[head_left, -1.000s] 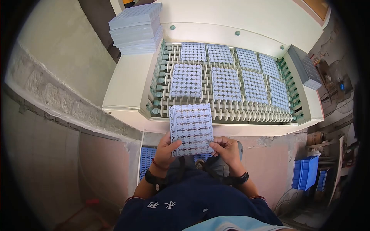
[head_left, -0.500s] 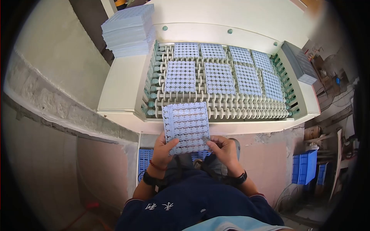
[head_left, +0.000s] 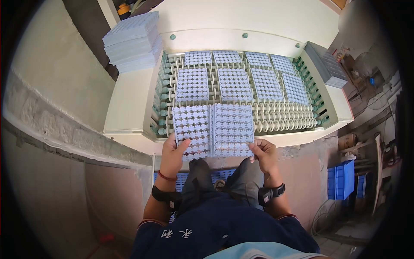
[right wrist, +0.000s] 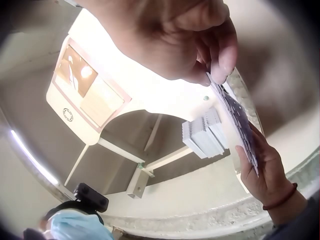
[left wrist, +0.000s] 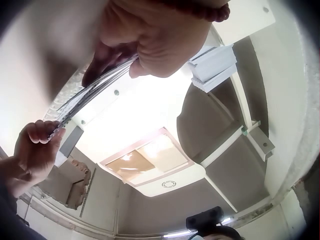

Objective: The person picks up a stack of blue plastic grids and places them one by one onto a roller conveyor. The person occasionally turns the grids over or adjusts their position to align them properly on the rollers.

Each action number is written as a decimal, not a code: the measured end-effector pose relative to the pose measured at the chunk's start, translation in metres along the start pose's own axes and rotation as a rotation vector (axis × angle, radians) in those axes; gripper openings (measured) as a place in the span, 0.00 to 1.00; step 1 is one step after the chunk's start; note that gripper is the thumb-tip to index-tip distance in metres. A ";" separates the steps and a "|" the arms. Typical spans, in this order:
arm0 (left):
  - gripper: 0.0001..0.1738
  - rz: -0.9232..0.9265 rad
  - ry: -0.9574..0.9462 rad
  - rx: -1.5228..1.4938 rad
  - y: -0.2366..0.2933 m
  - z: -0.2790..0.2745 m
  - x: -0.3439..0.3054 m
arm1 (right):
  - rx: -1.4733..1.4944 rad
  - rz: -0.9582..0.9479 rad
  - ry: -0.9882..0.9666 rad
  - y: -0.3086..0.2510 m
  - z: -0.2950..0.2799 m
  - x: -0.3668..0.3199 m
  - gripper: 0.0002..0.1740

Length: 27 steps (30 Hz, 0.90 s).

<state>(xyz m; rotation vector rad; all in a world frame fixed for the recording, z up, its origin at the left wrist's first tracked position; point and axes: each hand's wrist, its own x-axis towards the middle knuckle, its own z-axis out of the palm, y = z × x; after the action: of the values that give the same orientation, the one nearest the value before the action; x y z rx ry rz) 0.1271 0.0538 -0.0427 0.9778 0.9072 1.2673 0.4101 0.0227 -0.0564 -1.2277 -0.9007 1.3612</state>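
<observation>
My left hand (head_left: 171,155) holds a thin light-blue panel (head_left: 192,125) by its lower left edge, thumb on top. The panel is made of rows of small round pieces with gaps between them. Beside it, my right hand (head_left: 266,155) pinches the lower right edge of a small stack of similar panels (head_left: 233,129), whose layered edges show on the left. Both overlap the front of the roller conveyor (head_left: 284,116) in the head view. Seen edge-on in the left wrist view, the thin sheets (left wrist: 92,92) stretch between the two hands.
Two rows of panels (head_left: 192,84) lie on the conveyor's wheels. A tall pile of panels (head_left: 131,41) stands on the left ledge, and a dark grey block-like object (head_left: 325,64) on the right one. Blue crates (head_left: 340,179) are at far right. Blue slatted plastic (head_left: 183,178) lies below my legs.
One panel has slid off the stack to the left with my left hand, while the stack shifted right with my right hand. Both hands moved apart. The camera view has shifted slightly.
</observation>
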 end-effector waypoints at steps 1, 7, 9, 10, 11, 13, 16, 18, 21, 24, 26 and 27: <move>0.21 0.126 0.022 0.226 -0.001 -0.004 0.009 | -0.001 -0.005 0.007 0.000 -0.007 0.008 0.09; 0.35 0.418 0.281 1.311 0.003 0.006 0.016 | -0.275 -0.081 0.302 -0.013 -0.056 0.022 0.09; 0.35 0.613 0.099 1.545 -0.006 0.006 0.017 | -0.294 -0.076 0.381 -0.025 -0.078 0.020 0.10; 0.34 0.569 0.009 1.543 -0.015 0.004 0.019 | -0.366 -0.098 0.432 -0.024 -0.091 0.023 0.10; 0.34 0.578 0.000 1.535 -0.019 0.003 0.022 | -0.442 -0.121 0.482 -0.023 -0.105 0.027 0.10; 0.33 0.566 0.003 1.581 -0.022 0.003 0.026 | -0.626 -0.163 0.593 -0.029 -0.128 0.029 0.11; 0.33 0.539 -0.022 1.564 -0.018 0.003 0.032 | -0.722 -0.221 0.675 -0.047 -0.175 0.027 0.12; 0.33 0.539 -0.049 1.574 -0.019 0.000 0.035 | -0.688 -0.176 0.737 -0.057 -0.203 0.026 0.12; 0.33 0.552 -0.047 1.573 -0.019 0.001 0.038 | -0.712 -0.070 0.787 -0.059 -0.241 0.027 0.13; 0.31 0.580 -0.020 1.545 -0.018 0.000 0.039 | -0.807 -0.307 0.793 -0.054 -0.257 0.032 0.14; 0.30 0.598 0.017 1.514 -0.014 0.001 0.037 | -0.754 -0.326 0.843 -0.051 -0.252 0.030 0.14; 0.30 0.597 0.035 1.529 -0.009 0.006 0.035 | -0.699 -0.352 0.884 -0.054 -0.244 0.030 0.14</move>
<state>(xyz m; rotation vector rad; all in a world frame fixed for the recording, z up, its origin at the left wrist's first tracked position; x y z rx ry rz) 0.1392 0.0881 -0.0495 2.5478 1.7192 0.8749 0.6610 0.0349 -0.0567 -1.8549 -0.8814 0.1152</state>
